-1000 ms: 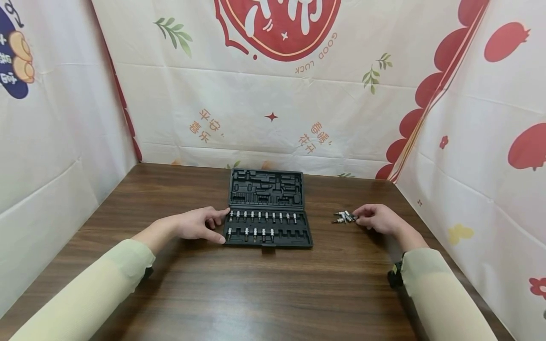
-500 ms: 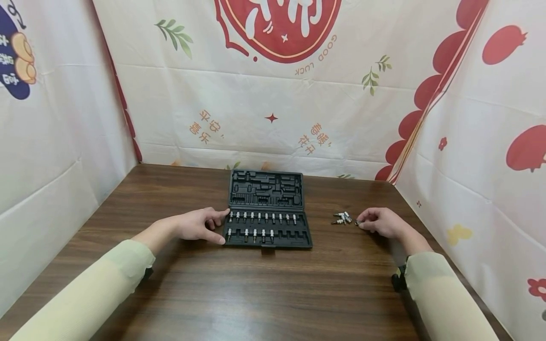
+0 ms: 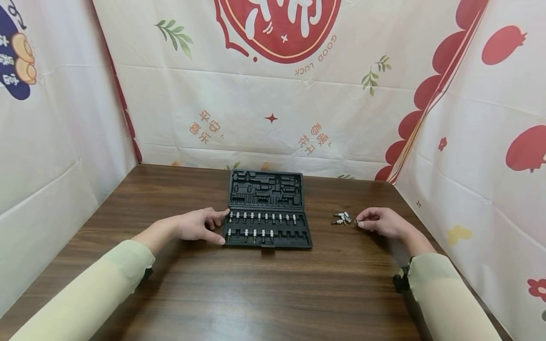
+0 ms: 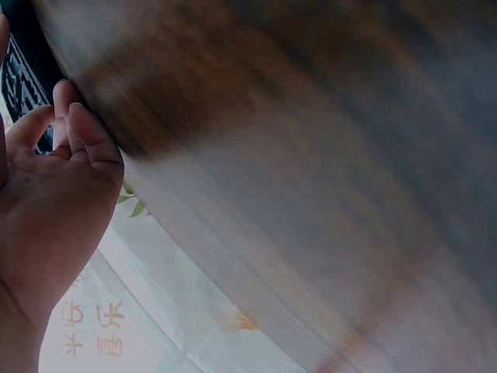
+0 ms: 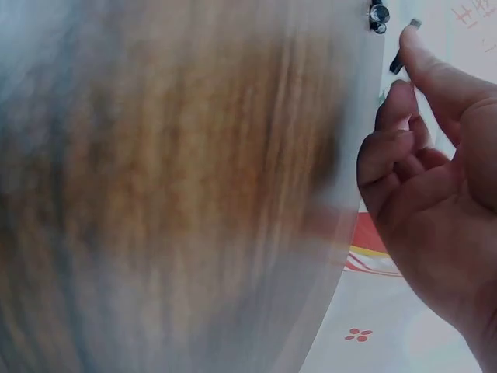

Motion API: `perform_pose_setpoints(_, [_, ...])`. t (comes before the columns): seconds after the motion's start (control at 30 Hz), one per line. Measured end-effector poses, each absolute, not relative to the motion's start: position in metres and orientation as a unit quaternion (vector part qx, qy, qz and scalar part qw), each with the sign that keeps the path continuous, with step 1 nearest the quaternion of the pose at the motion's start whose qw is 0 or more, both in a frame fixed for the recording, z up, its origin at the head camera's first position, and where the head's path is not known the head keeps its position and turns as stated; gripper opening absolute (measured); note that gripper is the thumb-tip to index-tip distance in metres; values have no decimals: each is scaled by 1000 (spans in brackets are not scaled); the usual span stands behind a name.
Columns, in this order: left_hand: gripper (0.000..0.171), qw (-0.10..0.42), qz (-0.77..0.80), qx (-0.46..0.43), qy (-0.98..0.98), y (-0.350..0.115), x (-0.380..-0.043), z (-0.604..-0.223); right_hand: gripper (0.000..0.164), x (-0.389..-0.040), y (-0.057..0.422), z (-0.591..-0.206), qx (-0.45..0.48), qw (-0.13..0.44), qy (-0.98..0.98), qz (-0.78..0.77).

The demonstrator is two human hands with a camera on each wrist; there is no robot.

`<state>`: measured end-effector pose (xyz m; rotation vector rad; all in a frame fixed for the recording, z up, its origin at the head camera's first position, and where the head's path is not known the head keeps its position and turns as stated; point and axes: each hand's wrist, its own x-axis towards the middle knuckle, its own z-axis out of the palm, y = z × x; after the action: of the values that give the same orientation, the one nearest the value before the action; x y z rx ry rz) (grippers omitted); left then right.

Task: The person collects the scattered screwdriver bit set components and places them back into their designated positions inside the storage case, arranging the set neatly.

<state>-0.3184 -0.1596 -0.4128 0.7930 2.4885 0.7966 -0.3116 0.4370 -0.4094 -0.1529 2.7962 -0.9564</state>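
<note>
A black socket case [image 3: 266,208] lies open on the table in the head view, its lid folded back. Silver bit sockets [image 3: 255,232] fill much of its two rows; the front row has bare slots at the right. My left hand [image 3: 198,224] rests against the case's left edge, index fingertip and thumb spread along it, the other fingers loosely bent. To the right, my right hand [image 3: 381,222] pinches one small bit socket [image 5: 397,61] between thumb and fingers, its dark end showing in the right wrist view. Just left of that hand lies a small pile of bit sockets [image 3: 342,218].
The brown wooden table [image 3: 264,293] extends in front of the case and to both sides. Printed cloth [image 3: 264,90] hangs behind the table and along both sides. A dark device [image 3: 401,280] sits on my right wrist.
My right hand has drawn slightly right, away from the pile, with one bit socket pinched in its fingers. The left hand and the case have stayed in place.
</note>
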Motion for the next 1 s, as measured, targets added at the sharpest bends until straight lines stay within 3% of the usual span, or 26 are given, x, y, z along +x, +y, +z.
perform_pose_setpoints(0.33, [100,205,285,288,891,-160,-318,-412,34,-310,415,-401,-94,75,903,-413])
perform_pose_setpoints(0.53, [100,204,284,288,892,-160,-319,-413,46,-313,393,-398,-135,76,886,-437])
perform_pose_setpoints(1.0, [101,200,283,285,894,-160,-318,-413,44,-317,351,-402,-147,104,880,-440])
